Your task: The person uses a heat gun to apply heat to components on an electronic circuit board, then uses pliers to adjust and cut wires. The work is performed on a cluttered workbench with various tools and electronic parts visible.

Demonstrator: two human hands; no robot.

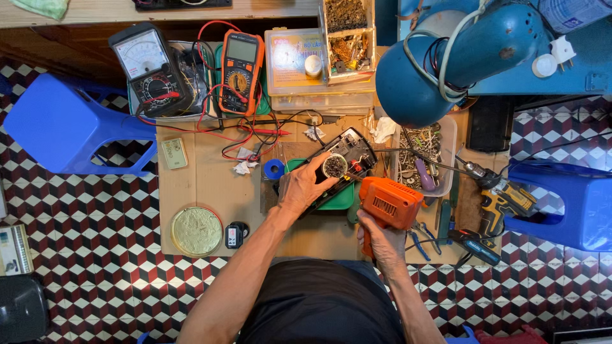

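— Checkered tile floor, low cardboard-topped bench (191, 191), crowded. Blue stools (64, 127) flanking, blue lamp (446, 57) overhead.

— Noted. Orange power tool (390, 202)?

— Gripped by right hand (377, 241), fingers wrapped round handle. Likely heavy, rigid; handle best.

— Opened black device (341, 159)?

— Bench centre, pinned flat under left hand (305, 188), fingers curled on small round container (334, 165). Probably fragile inside. Little free room; red leads (223, 137) close.

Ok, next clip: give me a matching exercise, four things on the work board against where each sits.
Things:
1. orange tool
2. orange multimeter
3. round tin
4. cordless drill

Places:
a. board's near left corner
b. right hand
c. far right, beside the blue stool
d. back of the board, beside the black analog meter

Pairs: 1-b, 2-d, 3-a, 4-c
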